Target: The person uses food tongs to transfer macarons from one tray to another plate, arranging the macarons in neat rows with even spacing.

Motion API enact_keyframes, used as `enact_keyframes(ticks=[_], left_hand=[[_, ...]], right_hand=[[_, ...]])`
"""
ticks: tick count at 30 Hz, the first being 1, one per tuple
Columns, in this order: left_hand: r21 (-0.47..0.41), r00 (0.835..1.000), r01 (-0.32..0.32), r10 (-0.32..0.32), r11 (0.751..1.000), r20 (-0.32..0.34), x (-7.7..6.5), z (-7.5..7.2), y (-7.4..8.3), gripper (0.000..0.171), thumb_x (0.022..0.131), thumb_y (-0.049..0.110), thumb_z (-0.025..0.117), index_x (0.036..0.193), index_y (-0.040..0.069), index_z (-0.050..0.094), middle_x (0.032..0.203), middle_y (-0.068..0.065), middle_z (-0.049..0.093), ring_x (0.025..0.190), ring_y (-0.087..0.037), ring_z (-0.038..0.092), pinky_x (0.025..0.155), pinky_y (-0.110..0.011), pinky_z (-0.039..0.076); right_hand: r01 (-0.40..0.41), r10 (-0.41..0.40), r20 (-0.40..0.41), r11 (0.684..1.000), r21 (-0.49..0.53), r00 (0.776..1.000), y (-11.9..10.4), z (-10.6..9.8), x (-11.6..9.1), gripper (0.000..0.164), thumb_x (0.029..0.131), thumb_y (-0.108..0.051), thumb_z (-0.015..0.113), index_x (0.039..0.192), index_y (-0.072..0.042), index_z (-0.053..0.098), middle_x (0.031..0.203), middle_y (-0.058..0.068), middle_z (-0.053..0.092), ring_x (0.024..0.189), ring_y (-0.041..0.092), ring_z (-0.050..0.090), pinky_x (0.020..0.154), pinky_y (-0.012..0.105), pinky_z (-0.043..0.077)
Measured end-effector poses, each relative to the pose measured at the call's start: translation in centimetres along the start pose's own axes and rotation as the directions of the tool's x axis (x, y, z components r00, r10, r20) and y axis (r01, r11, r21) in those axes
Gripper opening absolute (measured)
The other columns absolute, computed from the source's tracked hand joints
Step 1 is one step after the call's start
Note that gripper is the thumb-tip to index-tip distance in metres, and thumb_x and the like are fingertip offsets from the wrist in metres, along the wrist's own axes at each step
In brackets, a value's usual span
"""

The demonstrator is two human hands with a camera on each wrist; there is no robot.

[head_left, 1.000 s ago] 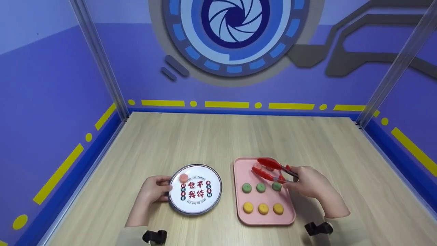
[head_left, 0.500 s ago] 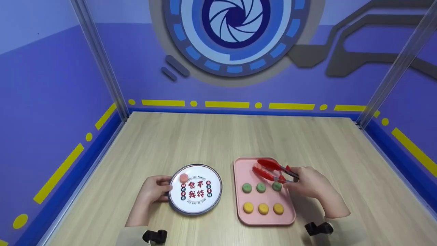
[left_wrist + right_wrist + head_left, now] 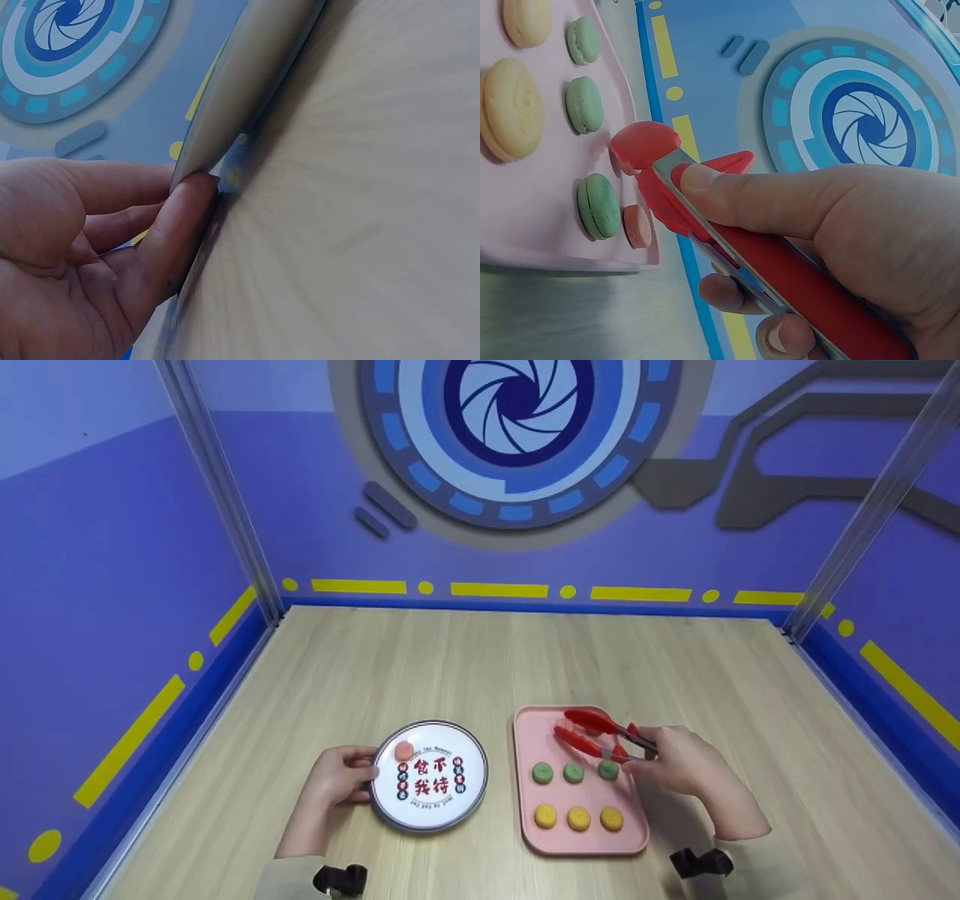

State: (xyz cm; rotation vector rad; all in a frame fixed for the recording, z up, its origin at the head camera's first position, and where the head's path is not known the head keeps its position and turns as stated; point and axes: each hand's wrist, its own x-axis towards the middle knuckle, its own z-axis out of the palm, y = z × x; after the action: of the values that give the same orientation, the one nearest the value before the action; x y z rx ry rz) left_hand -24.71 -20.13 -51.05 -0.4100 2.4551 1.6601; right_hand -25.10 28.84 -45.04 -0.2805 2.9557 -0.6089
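Note:
My left hand (image 3: 341, 775) pinches the left rim of a round white plate (image 3: 465, 750) with red and dark lettering. A pink macaron (image 3: 403, 750) lies near the plate's upper left edge. In the left wrist view the thumb presses the rim from one side, fingers behind it. My right hand (image 3: 671, 760) grips red-tipped tongs (image 3: 589, 744) over the far end of a pink tray (image 3: 536, 840). Between the tong tips a pink macaron (image 3: 620, 163) shows, partly hidden. Another pink macaron (image 3: 637, 226) sits on the tray beside the tongs.
On the tray stand a row of green macarons (image 3: 573, 772) and, nearer me, a row of yellow macarons (image 3: 578, 818). The wooden table (image 3: 450, 660) runs back to a blue-purple wall (image 3: 300, 540). Metal posts (image 3: 225, 502) mark its far corners.

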Motion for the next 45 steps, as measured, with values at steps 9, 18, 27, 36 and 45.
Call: enact_keyframes(ticks=[9,18,27,36,45], left_hand=[[0.016,1.000,-0.007,0.007,1.000,-0.011,-0.2,0.0,0.1,0.040,0.092,-0.006,0.068,0.132,-0.005,0.065,0.105,-0.016,0.063,0.070,-0.015,0.063,0.057,-0.028,0.065],[0.019,1.000,0.001,0.000,1.000,-0.012,-0.3,-0.1,0.2,0.041,0.092,-0.005,0.068,0.133,-0.004,0.064,0.107,-0.016,0.063,0.068,-0.015,0.063,0.058,-0.029,0.065],[0.009,1.000,-0.008,0.008,1.000,-0.006,-0.2,-0.1,0.1,0.041,0.091,-0.006,0.068,0.132,-0.005,0.064,0.107,-0.017,0.064,0.069,-0.016,0.064,0.059,-0.030,0.066],[0.027,1.000,-0.010,0.010,1.000,-0.013,-0.3,0.0,0.3,0.041,0.091,-0.005,0.068,0.133,-0.005,0.064,0.107,-0.017,0.064,0.072,-0.017,0.065,0.059,-0.031,0.066],[0.032,1.000,-0.015,0.015,0.999,-0.012,-0.3,0.0,0.4,0.040,0.091,-0.006,0.068,0.131,-0.005,0.065,0.103,-0.015,0.063,0.069,-0.016,0.064,0.057,-0.030,0.065]], right_hand=[[0.042,-0.042,-0.033,0.999,-0.022,0.999,-0.3,-0.2,-0.3,0.027,0.085,-0.029,0.084,0.099,-0.010,0.070,0.068,-0.001,0.052,0.059,0.013,0.047,0.050,0.025,0.035],[0.047,-0.048,-0.038,0.999,-0.019,0.998,-0.8,-0.3,-0.4,0.027,0.084,-0.029,0.085,0.098,-0.011,0.070,0.069,-0.001,0.053,0.060,0.013,0.047,0.050,0.023,0.033],[0.067,-0.067,-0.032,0.998,-0.011,0.997,-1.2,-0.6,-0.6,0.026,0.084,-0.028,0.085,0.099,-0.012,0.071,0.068,-0.002,0.051,0.060,0.012,0.045,0.049,0.022,0.031],[0.137,-0.139,-0.052,0.990,-0.031,0.989,-1.9,-0.7,-0.3,0.036,0.084,-0.029,0.084,0.112,-0.007,0.073,0.079,-0.001,0.065,0.068,0.013,0.053,0.056,0.025,0.040],[0.191,-0.194,-0.056,0.980,-0.061,0.979,-3.4,-0.6,0.1,0.037,0.084,-0.031,0.085,0.110,-0.007,0.073,0.081,0.002,0.064,0.069,0.014,0.051,0.059,0.027,0.041]])
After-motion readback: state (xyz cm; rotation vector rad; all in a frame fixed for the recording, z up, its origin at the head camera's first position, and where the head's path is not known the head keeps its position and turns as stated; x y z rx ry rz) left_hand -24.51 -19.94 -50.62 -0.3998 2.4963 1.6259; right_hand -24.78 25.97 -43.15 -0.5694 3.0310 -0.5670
